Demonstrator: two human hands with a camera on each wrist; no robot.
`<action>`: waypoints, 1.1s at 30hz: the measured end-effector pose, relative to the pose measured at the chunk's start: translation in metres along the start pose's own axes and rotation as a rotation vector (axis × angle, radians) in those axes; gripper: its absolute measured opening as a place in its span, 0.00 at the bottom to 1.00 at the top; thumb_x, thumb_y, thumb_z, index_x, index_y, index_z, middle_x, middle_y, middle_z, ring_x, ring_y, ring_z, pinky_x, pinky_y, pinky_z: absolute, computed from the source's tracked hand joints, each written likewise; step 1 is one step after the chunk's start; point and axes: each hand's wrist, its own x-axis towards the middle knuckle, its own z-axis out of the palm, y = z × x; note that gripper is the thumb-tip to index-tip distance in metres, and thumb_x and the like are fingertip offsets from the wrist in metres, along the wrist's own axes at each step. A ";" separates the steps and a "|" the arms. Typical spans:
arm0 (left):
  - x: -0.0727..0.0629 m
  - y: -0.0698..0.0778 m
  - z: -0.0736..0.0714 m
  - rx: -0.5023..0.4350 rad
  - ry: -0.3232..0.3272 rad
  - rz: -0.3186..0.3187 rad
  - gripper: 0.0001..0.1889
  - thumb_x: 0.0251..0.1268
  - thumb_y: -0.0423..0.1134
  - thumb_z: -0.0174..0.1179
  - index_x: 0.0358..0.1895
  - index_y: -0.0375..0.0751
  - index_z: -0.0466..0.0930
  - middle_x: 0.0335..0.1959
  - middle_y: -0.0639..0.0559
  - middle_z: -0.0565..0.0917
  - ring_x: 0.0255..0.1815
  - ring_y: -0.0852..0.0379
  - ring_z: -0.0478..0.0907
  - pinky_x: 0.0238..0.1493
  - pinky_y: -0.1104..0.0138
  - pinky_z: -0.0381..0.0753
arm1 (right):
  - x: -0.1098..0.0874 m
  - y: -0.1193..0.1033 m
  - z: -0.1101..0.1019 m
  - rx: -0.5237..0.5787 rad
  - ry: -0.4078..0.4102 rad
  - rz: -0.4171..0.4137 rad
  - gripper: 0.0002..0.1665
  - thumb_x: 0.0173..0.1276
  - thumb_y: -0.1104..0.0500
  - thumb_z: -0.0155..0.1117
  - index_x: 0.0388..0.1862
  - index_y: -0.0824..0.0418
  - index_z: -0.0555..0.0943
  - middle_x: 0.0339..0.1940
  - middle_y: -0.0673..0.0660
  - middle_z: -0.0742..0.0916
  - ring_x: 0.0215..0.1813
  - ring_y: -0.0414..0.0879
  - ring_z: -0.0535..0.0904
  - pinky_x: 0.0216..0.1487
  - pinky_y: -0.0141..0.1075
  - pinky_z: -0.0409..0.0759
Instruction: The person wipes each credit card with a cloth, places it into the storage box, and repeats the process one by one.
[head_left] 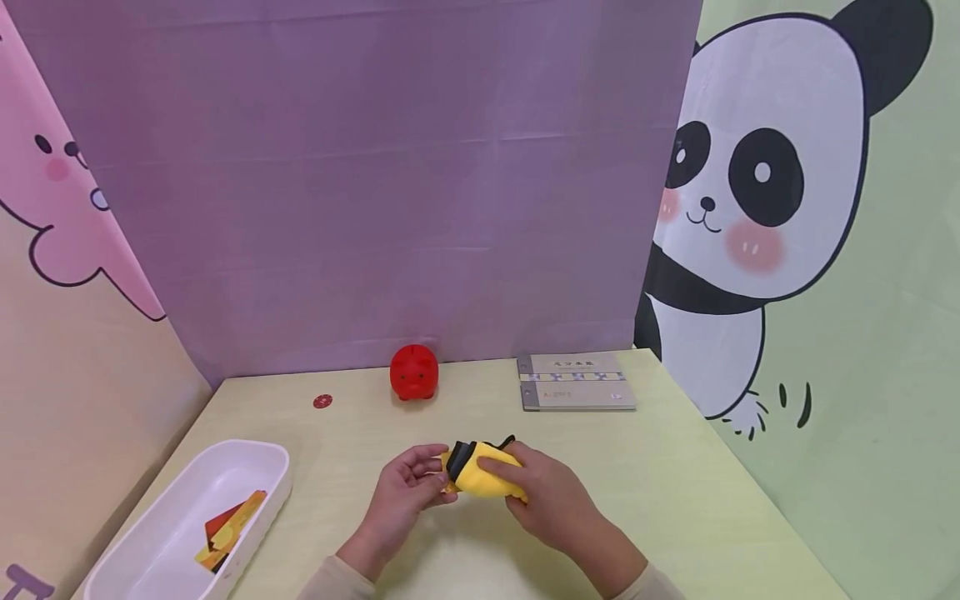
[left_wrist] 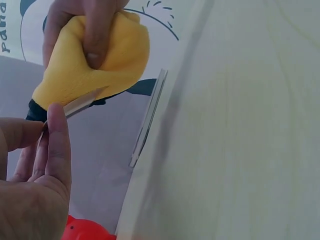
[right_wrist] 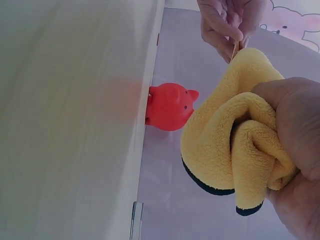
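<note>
My right hand (head_left: 553,498) grips a bunched yellow cloth (head_left: 487,477) with dark trim, above the middle of the table. In the right wrist view the cloth (right_wrist: 215,135) hangs in soft folds from the fingers. To its left, my left hand (head_left: 397,493) pinches a thin flat card (left_wrist: 80,104) between thumb and fingers, seen nearly edge-on in the left wrist view. The card's far end lies against the dark-edged end of the cloth, which hides part of it in the head view.
A white tray (head_left: 279,463) at the left contains several yellow and red card-like pieces (head_left: 234,527). Along the back stand a red piggy bank (head_left: 414,375) and, further right, a grey notebook (head_left: 577,392). A small red round piece (head_left: 322,401) lies left of the piggy bank.
</note>
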 end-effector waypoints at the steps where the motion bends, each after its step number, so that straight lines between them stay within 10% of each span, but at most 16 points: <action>1: 0.000 0.000 0.000 0.006 -0.009 -0.002 0.24 0.72 0.26 0.64 0.69 0.30 0.73 0.50 0.39 0.82 0.48 0.46 0.87 0.52 0.54 0.89 | 0.000 0.000 0.000 -0.005 0.002 0.003 0.37 0.52 0.65 0.83 0.61 0.43 0.87 0.47 0.48 0.83 0.40 0.41 0.79 0.40 0.35 0.86; 33: -0.001 0.006 -0.013 0.156 0.049 0.044 0.21 0.73 0.26 0.63 0.66 0.31 0.77 0.57 0.38 0.83 0.50 0.48 0.84 0.46 0.61 0.91 | -0.015 0.050 -0.001 0.144 0.174 0.151 0.39 0.51 0.69 0.77 0.62 0.43 0.87 0.46 0.42 0.83 0.36 0.37 0.75 0.34 0.32 0.78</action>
